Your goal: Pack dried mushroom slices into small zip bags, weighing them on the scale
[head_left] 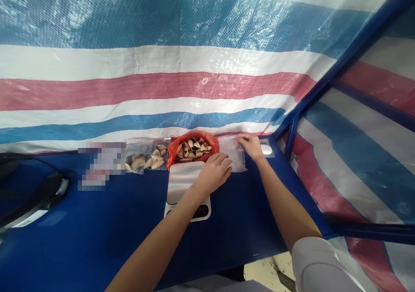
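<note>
My right hand [250, 146] pinches the upper right edge of a stack of clear plastic bags [238, 161] lying flat at the back of the table. My left hand [212, 174] hovers above the right side of a kitchen scale [183, 181], fingers loosely spread and pointing at the bags. Whether its fingertips touch the plastic, I cannot tell. Behind the scale stands an opened red plastic bag [170, 155] full of pale tan dried slices [193, 149] with dark edges. The scale's metal plate is bare, and my left forearm partly covers its control panel.
Left of the red bag lie two clear bags of similar slices, one bag [157, 158] beside another bag [136, 162]. A white oval thing [266, 149] is at the right. Black straps [48, 197] lie on the blue table [129, 231]. A striped sheet [145, 88] and blue frame bars [303, 95] enclose the back and right.
</note>
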{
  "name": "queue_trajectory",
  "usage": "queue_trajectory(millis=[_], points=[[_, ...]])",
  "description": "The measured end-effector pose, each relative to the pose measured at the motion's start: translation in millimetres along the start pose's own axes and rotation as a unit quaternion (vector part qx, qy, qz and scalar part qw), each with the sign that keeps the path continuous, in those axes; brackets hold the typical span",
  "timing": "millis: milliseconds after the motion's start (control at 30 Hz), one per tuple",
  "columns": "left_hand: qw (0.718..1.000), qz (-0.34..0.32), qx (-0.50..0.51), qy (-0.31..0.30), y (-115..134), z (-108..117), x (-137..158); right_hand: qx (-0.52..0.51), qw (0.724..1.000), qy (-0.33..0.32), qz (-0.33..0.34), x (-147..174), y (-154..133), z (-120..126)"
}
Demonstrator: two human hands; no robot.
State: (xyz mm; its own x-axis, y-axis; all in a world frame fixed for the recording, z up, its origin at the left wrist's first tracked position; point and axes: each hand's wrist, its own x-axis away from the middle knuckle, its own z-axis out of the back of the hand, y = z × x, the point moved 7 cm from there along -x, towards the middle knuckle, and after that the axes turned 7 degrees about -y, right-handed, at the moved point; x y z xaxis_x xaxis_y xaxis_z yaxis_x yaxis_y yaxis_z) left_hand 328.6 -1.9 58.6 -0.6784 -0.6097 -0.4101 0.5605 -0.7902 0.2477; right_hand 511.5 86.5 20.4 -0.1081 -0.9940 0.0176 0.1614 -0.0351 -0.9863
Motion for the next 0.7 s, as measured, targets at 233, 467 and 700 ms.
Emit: queue_trajectory(millis=[233, 467, 700], points=[[0.985, -0.001, -0.100, -0.144, 3.7, -31.8, -7.7, 0.179, 0.982, 0.018, 0.056, -11.0, 3.7, -9.0], [0.976, 0.030, -0.107, -0.186, -3.2, -39.4, -6.8, 0.302, 0.947, 0.033, 0.106, 0.7, -5.2, -0.7], [0.973, 0.036, -0.119, -0.192, -3.5, -41.8, -7.3, 0.399, 0.872, 0.069, 0.276, 46.5, -29.8, -8.6]])
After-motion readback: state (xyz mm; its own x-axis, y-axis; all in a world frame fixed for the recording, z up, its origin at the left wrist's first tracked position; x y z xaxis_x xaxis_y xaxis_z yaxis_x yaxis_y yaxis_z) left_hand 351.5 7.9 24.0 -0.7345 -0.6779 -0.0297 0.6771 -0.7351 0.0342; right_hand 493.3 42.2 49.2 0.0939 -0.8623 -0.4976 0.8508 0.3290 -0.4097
